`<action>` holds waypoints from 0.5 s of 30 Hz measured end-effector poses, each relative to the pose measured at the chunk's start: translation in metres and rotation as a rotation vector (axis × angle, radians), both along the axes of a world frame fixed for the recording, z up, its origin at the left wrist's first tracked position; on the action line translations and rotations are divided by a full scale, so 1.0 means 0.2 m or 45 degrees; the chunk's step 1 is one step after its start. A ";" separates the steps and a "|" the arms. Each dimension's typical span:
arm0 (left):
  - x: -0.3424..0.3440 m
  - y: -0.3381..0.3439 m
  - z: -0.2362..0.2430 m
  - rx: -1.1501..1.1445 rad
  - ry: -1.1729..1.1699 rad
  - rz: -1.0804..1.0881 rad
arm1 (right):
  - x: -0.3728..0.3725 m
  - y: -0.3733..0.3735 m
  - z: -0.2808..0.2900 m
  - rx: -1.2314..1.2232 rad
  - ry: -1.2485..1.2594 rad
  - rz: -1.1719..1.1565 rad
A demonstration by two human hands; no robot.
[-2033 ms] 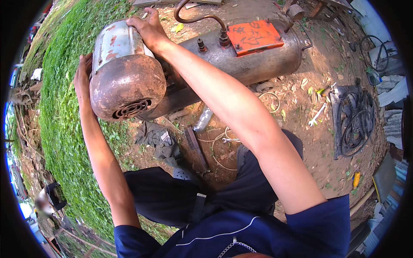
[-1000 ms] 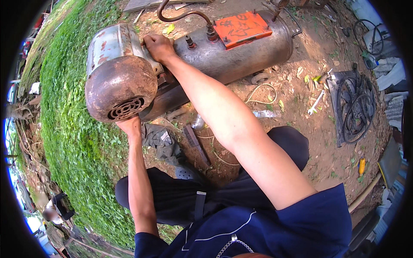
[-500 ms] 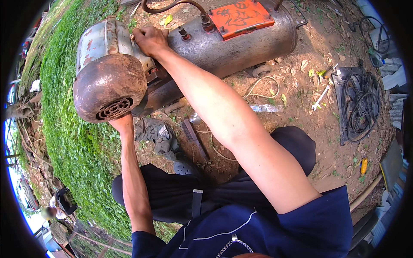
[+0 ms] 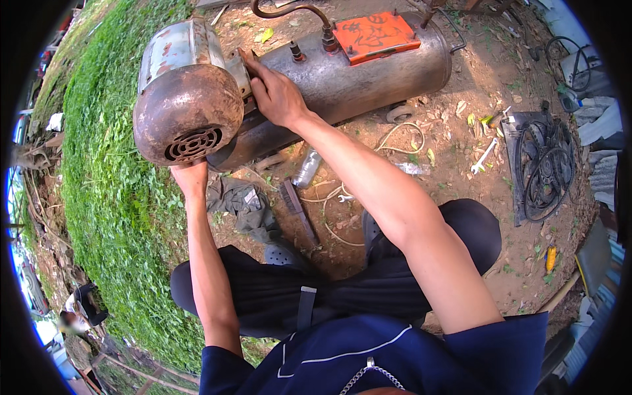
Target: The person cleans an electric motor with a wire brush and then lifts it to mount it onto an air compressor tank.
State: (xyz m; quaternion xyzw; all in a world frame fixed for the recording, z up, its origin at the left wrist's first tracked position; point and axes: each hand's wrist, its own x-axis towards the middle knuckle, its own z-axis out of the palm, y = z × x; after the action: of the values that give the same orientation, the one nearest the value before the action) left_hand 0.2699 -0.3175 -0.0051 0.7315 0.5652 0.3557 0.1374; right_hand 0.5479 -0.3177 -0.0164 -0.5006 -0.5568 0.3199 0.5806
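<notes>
A grey electric motor (image 4: 182,52) with a rusty, slotted fan cover (image 4: 187,108) sits at the left end of a bare metal tank (image 4: 382,85). From below, my left hand (image 4: 189,176) reaches under the fan cover; its fingers are hidden behind it. My right hand (image 4: 280,95) lies against the motor's right side, by its mounting foot (image 4: 238,71). Its fingers stretch forward along that side, the thumb held apart from them. An orange plate (image 4: 375,38) is fixed on the tank, beside a curved copper-coloured pipe (image 4: 296,9) and a small threaded fitting (image 4: 296,50).
Between tank and knees lie a wire brush (image 4: 299,214), a clear plastic bottle (image 4: 307,168), a dark cloth (image 4: 240,204) and a pale cord (image 4: 336,227). Rightward are an open-end wrench (image 4: 485,155) and coiled black cable (image 4: 543,164). Grass (image 4: 125,243) covers the left; a person (image 4: 85,308) is far off.
My right hand has gone from a curled grip at the motor's upper edge to lying along its side, with fingers straightened. The motor and left hand appear slightly higher, the motor also further right.
</notes>
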 end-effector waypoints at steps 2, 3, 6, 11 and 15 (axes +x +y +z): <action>0.12 -0.02 0.08 -0.124 0.117 0.074 | 0.06 -0.09 -0.09 0.288 -0.419 -0.082; 0.13 -0.03 0.11 -0.140 0.098 0.076 | 0.06 -0.12 -0.10 0.434 -0.608 -0.110; 0.09 0.00 0.10 -0.170 0.079 0.095 | 0.07 -0.11 -0.08 0.356 -0.733 -0.049; 0.06 0.03 0.07 -0.121 0.193 0.130 | 0.06 -0.10 0.02 0.094 -0.626 0.020; 0.05 0.05 0.03 -0.043 0.206 0.156 | 0.07 -0.07 0.03 0.065 -0.647 0.039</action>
State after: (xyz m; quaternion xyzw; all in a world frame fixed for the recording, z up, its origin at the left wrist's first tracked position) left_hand 0.2798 -0.3071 0.0016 0.7194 0.6241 0.2938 0.0816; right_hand 0.5617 -0.3323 -0.0102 -0.5417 -0.7002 0.1784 0.4296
